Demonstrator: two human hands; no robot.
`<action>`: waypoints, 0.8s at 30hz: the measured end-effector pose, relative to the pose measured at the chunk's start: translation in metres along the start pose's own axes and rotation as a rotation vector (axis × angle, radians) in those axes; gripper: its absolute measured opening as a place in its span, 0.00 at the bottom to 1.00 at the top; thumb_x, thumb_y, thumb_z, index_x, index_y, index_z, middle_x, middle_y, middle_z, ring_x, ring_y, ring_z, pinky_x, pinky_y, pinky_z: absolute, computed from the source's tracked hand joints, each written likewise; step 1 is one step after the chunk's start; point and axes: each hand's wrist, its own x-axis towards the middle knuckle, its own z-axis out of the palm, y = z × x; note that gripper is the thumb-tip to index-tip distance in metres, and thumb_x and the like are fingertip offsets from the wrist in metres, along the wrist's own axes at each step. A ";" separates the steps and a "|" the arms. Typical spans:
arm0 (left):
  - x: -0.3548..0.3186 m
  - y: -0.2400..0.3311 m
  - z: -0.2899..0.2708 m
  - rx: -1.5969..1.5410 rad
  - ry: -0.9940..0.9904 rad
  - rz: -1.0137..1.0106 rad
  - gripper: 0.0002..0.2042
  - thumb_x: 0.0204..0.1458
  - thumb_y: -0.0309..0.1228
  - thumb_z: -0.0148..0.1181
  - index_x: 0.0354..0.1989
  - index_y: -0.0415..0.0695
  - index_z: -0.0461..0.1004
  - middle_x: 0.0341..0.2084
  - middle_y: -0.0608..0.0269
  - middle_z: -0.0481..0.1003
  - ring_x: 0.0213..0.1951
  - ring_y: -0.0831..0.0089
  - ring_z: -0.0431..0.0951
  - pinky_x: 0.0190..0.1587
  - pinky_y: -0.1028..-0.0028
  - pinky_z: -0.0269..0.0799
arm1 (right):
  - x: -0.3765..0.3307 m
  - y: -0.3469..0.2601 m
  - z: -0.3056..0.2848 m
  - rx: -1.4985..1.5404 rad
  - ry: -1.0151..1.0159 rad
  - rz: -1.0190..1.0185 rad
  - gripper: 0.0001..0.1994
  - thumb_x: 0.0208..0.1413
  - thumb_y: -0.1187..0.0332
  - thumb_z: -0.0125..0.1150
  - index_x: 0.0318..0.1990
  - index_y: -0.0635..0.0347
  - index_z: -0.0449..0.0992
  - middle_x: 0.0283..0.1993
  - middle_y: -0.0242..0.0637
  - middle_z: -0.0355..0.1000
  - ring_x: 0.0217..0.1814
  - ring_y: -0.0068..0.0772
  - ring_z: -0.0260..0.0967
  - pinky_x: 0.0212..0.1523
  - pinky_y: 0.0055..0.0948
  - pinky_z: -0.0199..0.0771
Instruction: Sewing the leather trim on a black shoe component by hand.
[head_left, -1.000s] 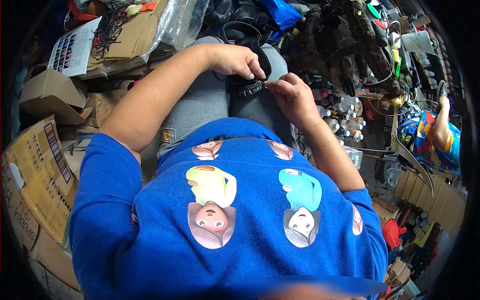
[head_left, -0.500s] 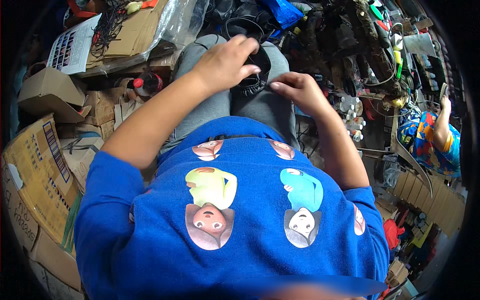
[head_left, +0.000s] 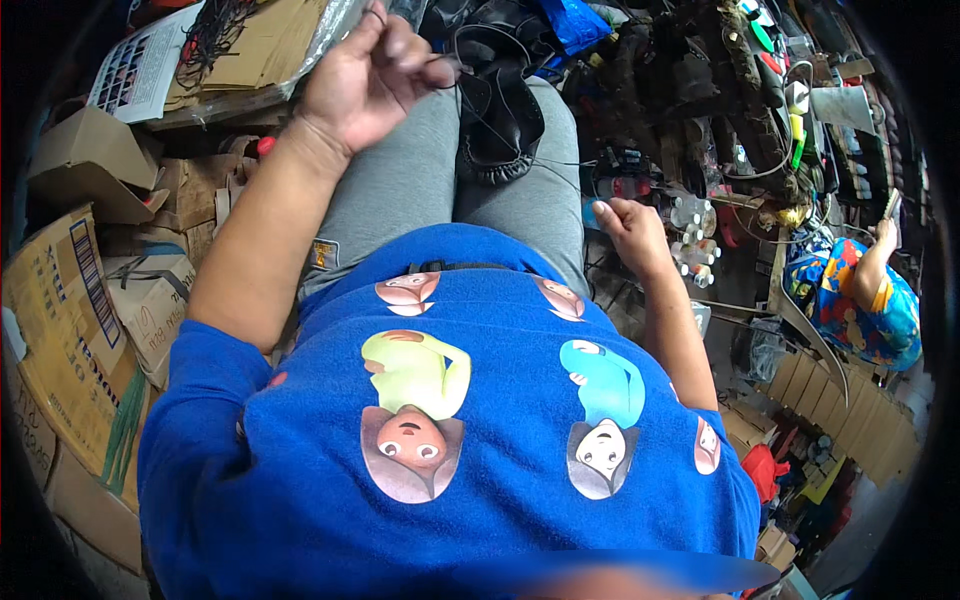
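A black leather shoe upper [head_left: 495, 120] lies across my thighs, its rounded toe puckered with gathered stitches and turned toward me. Dark thread runs out from the stitching on both sides. Up and to the left of the shoe, my left hand [head_left: 365, 85] is raised with curled fingers, slightly blurred, and a dark strand shows at its fingertips. To the right of the shoe, beside my thigh, my right hand [head_left: 637, 235] is closed with the thumb pressed on the fingers. The thin thread [head_left: 565, 164] stretches from the toe toward it.
Flat cardboard [head_left: 250, 60] under clear plastic and a printed sheet [head_left: 140, 65] lie at the upper left, above cardboard boxes [head_left: 90, 175]. Small bottles [head_left: 695, 240] stand right of my knees. Black shoe pieces and a blue bag [head_left: 575, 25] are ahead. Another person's arm [head_left: 880, 260] shows far right.
Both hands have moved apart from the shoe's toe, the left up and leftward, the right downward and rightward. The shoe stays on my lap and now shows more fully, with thread drawn out.
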 end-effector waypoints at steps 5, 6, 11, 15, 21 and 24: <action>0.009 0.016 -0.040 0.030 -0.047 -0.104 0.19 0.64 0.41 0.39 0.19 0.47 0.60 0.14 0.74 0.56 0.16 0.81 0.53 0.33 0.76 0.60 | -0.018 0.038 0.027 -0.114 0.185 -0.233 0.20 0.58 0.53 0.51 0.28 0.63 0.73 0.21 0.43 0.67 0.28 0.45 0.66 0.35 0.36 0.61; 0.008 0.018 -0.036 0.029 -0.054 -0.113 0.19 0.64 0.41 0.39 0.19 0.47 0.60 0.14 0.74 0.56 0.16 0.81 0.53 0.33 0.76 0.60 | -0.020 0.050 0.039 0.254 0.122 -0.102 0.20 0.59 0.52 0.49 0.33 0.62 0.75 0.21 0.37 0.66 0.28 0.39 0.66 0.35 0.32 0.60; -0.023 0.117 -0.068 1.513 -0.109 -0.117 0.22 0.50 0.37 0.58 0.54 0.40 0.70 0.41 0.61 0.75 0.50 0.74 0.71 0.52 0.76 0.66 | -0.029 0.054 -0.003 1.510 0.081 0.275 0.25 0.61 0.48 0.44 0.56 0.57 0.68 0.42 0.30 0.69 0.43 0.24 0.67 0.47 0.26 0.63; -0.021 0.120 -0.047 1.276 0.132 0.373 0.22 0.51 0.32 0.59 0.55 0.39 0.69 0.49 0.58 0.72 0.53 0.72 0.69 0.56 0.72 0.63 | 0.008 0.020 -0.034 0.843 0.282 -0.101 0.20 0.59 0.54 0.53 0.50 0.59 0.73 0.42 0.31 0.70 0.46 0.25 0.67 0.48 0.28 0.65; 0.028 -0.035 0.030 1.601 -0.546 0.453 0.12 0.48 0.32 0.60 0.40 0.42 0.76 0.41 0.58 0.74 0.48 0.63 0.72 0.52 0.68 0.66 | 0.049 -0.089 -0.040 0.020 -0.133 -0.551 0.14 0.54 0.61 0.61 0.30 0.66 0.75 0.26 0.34 0.66 0.29 0.24 0.62 0.30 0.28 0.64; 0.040 -0.065 0.038 1.637 -0.552 0.288 0.12 0.44 0.34 0.64 0.35 0.42 0.75 0.36 0.58 0.72 0.43 0.61 0.73 0.47 0.67 0.68 | 0.050 -0.089 -0.040 -0.018 -0.229 -0.575 0.18 0.53 0.56 0.59 0.28 0.66 0.74 0.23 0.48 0.66 0.29 0.38 0.67 0.33 0.37 0.66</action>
